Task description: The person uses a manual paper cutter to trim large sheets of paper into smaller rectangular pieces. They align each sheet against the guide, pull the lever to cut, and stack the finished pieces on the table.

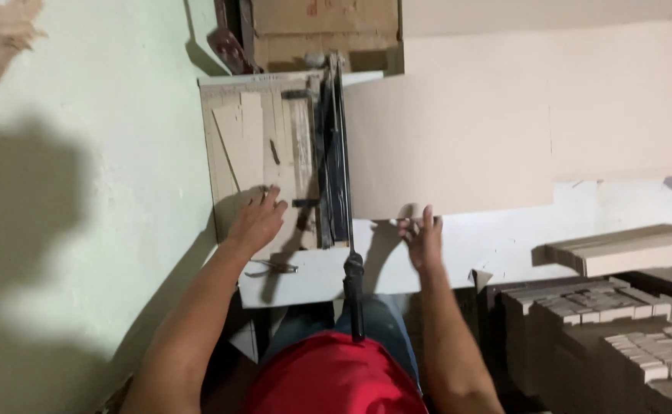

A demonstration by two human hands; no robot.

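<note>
While the person in the red shirt (336, 379) stands at the white table (305, 280), both hands are out over a lever paper cutter (274, 161). Left hand (257, 222) lies flat, fingers spread, on the cutter's worn wooden bed near its front edge; it grasps nothing, just presses down. Right hand (422, 238) pinches the near edge of a large tan cardboard sheet (489, 130), thumb under, fingers on top. Sheet spreads away from that hand to the right and toward the wall, its left edge tucked against the black blade arm (337, 153). Blade's black handle (354, 295) juts toward the person between the two forearms, untouched. Stacks of cut cardboard strips (619, 322) sit low at right.
</note>
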